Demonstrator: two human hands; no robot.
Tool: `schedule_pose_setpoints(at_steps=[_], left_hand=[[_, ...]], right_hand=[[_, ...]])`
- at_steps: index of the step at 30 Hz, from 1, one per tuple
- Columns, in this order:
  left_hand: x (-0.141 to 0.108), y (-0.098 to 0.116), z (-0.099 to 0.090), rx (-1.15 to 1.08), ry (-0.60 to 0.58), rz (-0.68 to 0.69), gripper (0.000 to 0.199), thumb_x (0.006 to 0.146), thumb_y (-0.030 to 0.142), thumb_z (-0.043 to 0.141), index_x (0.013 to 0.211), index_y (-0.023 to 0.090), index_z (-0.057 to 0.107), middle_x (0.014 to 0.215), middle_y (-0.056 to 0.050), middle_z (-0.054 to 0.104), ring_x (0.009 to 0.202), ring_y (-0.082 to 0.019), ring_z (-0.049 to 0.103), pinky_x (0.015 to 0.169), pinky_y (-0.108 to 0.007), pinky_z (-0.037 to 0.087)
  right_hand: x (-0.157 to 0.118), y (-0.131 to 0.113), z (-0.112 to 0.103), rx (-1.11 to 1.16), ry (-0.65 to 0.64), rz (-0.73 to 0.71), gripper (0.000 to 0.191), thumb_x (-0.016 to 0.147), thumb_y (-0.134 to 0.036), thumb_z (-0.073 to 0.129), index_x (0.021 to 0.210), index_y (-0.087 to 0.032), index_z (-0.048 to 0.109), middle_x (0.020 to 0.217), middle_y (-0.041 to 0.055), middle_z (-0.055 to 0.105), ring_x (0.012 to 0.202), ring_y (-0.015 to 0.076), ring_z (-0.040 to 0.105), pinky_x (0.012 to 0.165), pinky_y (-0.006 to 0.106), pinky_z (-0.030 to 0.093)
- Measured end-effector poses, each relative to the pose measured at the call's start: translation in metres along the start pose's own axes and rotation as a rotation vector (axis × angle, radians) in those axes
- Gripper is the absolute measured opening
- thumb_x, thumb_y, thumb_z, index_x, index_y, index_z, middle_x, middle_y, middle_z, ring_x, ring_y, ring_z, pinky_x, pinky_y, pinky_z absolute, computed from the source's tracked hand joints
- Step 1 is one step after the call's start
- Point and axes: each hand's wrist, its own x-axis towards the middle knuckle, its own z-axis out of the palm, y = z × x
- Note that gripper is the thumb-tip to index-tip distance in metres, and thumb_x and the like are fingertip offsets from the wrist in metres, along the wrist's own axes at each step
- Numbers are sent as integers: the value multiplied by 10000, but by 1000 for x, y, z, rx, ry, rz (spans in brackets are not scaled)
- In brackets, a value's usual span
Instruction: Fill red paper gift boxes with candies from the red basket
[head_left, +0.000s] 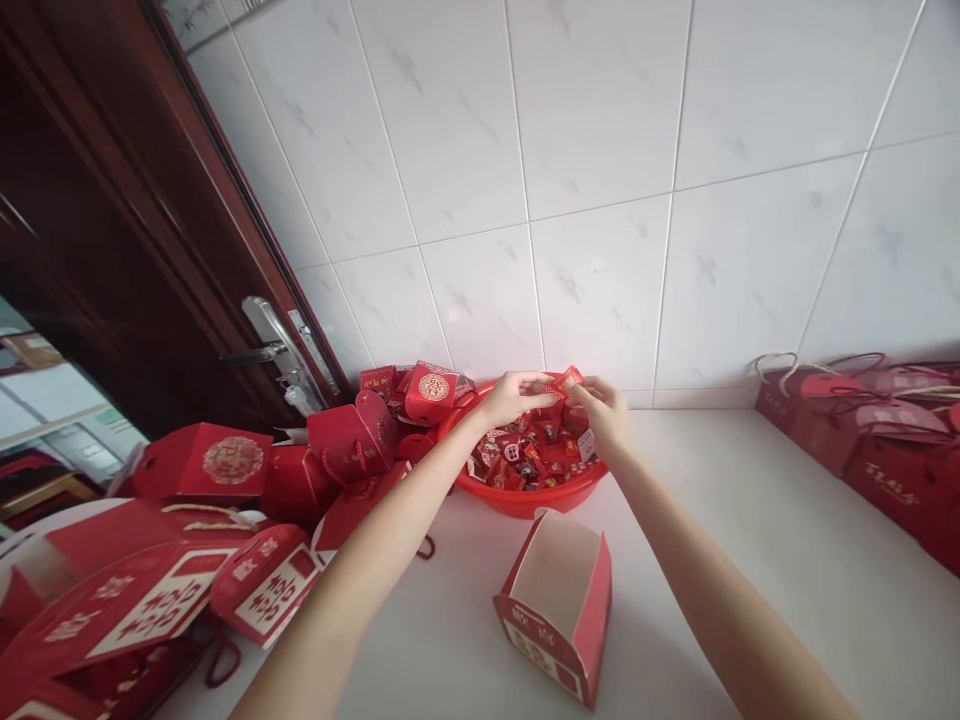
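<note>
Both hands are raised over a red plastic basin (480, 495) filled with wrapped candies (517, 450). Between them is a small red packet (570, 376), its print too small to read. My left hand (516, 395) pinches the packet's left side, fingers closed. My right hand (604, 405) grips its right end between thumb and fingers. In front of the basin, between my forearms, stands an open red gift box (555, 620) with a bare, pale inside and white-and-gold characters on its front.
Many red gift boxes (217, 460) with cord handles are heaped on the left. A row of closed dark red boxes (862, 430) lines the right side of the white table (690, 480). Behind are a tiled wall (600, 200) and a dark wooden door (150, 200).
</note>
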Motion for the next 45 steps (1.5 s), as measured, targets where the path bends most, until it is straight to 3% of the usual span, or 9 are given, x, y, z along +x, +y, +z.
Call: schedule_pose_setpoints(at_steps=[4, 9, 14, 17, 21, 24, 34, 40, 45], left_hand=[[-7, -19, -23, 250, 52, -221, 398, 856, 261, 695, 1228, 120, 668, 1109, -104, 761, 1032, -211, 703, 939, -317, 531], [-9, -49, -45, 640, 8, -456, 285, 787, 283, 736, 1049, 173, 719, 1143, -94, 753, 1111, -259, 669, 967, -324, 509], [-5, -64, -48, 667, -121, -660, 318, 714, 439, 786, 891, 184, 719, 838, -61, 761, 816, -248, 724, 708, -288, 561], [-1, -59, -37, 473, -190, -767, 412, 721, 443, 797, 1020, 173, 711, 932, -74, 761, 821, -231, 734, 668, -271, 574], [4, -39, -17, -24, -289, -603, 504, 793, 388, 761, 1244, 191, 648, 1113, -98, 748, 986, -220, 726, 841, -314, 577], [9, -29, -8, -139, -361, -499, 564, 822, 333, 736, 1350, 202, 588, 1204, -123, 723, 1025, -226, 721, 881, -350, 561], [-13, -69, -54, 729, -349, -599, 133, 697, 272, 736, 814, 221, 773, 843, 0, 766, 880, -228, 697, 777, -231, 506], [-19, -60, -41, 908, -573, -622, 660, 630, 252, 794, 1280, 257, 676, 1360, -56, 672, 1239, -290, 608, 989, -277, 470], [-7, -59, -35, 967, -563, -640, 722, 754, 216, 673, 1458, 256, 523, 1530, -85, 518, 1349, -294, 536, 1055, -317, 452]], right_hand=[[13, 2, 5, 224, 121, 112, 221, 650, -367, 726, 642, -231, 552, 689, -26, 602, 649, 135, 580, 617, 255, 523], [23, 6, 1, 358, 154, 204, 122, 624, -246, 672, 635, -221, 554, 742, 6, 654, 706, 137, 608, 574, 214, 519], [24, 10, -3, 386, 118, 279, 116, 632, -208, 696, 685, -216, 593, 770, 18, 701, 729, 142, 628, 546, 196, 520], [27, 10, -4, 402, 141, 350, 110, 669, -196, 693, 735, -210, 605, 743, 7, 696, 677, 126, 628, 531, 186, 518], [30, 9, -5, 357, 162, 382, 116, 721, -181, 689, 743, -207, 578, 711, -16, 670, 604, 98, 610, 531, 179, 513], [29, 8, -6, 346, 180, 391, 115, 736, -168, 680, 743, -205, 571, 715, -7, 686, 597, 102, 610, 521, 184, 507], [25, 11, -8, 256, 208, 345, 176, 716, -178, 694, 739, -215, 524, 702, 1, 690, 632, 129, 639, 528, 199, 494], [17, 4, -4, 203, 182, 358, 124, 670, -134, 653, 673, -198, 547, 649, 13, 690, 587, 118, 631, 512, 184, 483], [14, 3, -3, 187, 170, 337, 130, 610, -165, 678, 628, -207, 555, 603, 7, 679, 619, 144, 653, 508, 192, 488]])
